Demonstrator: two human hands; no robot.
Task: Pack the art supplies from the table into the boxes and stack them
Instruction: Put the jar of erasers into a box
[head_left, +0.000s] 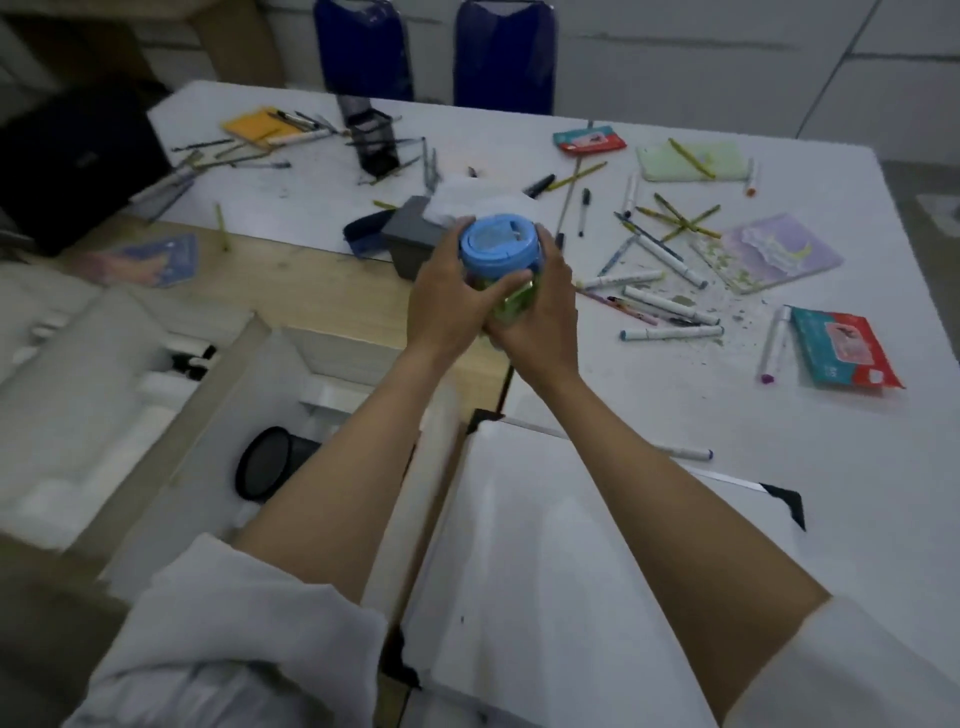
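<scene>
Both hands, left hand (447, 306) and right hand (535, 322), grip clamped round blue-lidded jar (496, 260) held above tabletop (675, 415); packing step barely started, next likely lowering it into open box (291, 395) at left.

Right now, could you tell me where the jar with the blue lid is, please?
In the head view, the jar is near the middle, held above the table between both hands, left hand and right hand, just in front of a grey box.
</scene>
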